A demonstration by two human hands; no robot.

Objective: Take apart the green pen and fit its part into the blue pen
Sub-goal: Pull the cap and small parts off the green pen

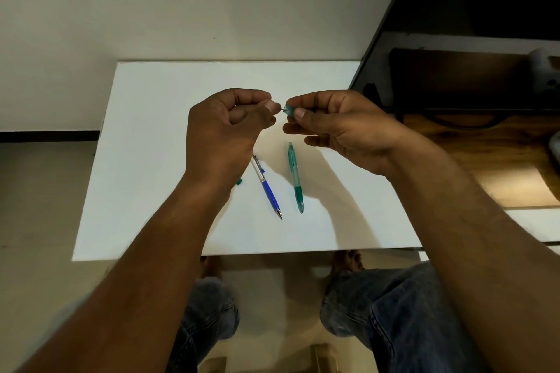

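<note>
My right hand pinches a small translucent green pen piece between thumb and forefinger, held above the white table. My left hand is curled, its thumb and forefinger tips meeting at that piece's left end, where a thin tip pokes out; what they pinch is too small to tell. On the table below lie a blue pen and a green pen, side by side, tips toward me. A small green bit shows beside my left wrist.
A dark monitor stands at the right on a wooden desk with a black cable. My knees in jeans are below the table's front edge. Beige floor lies to the left.
</note>
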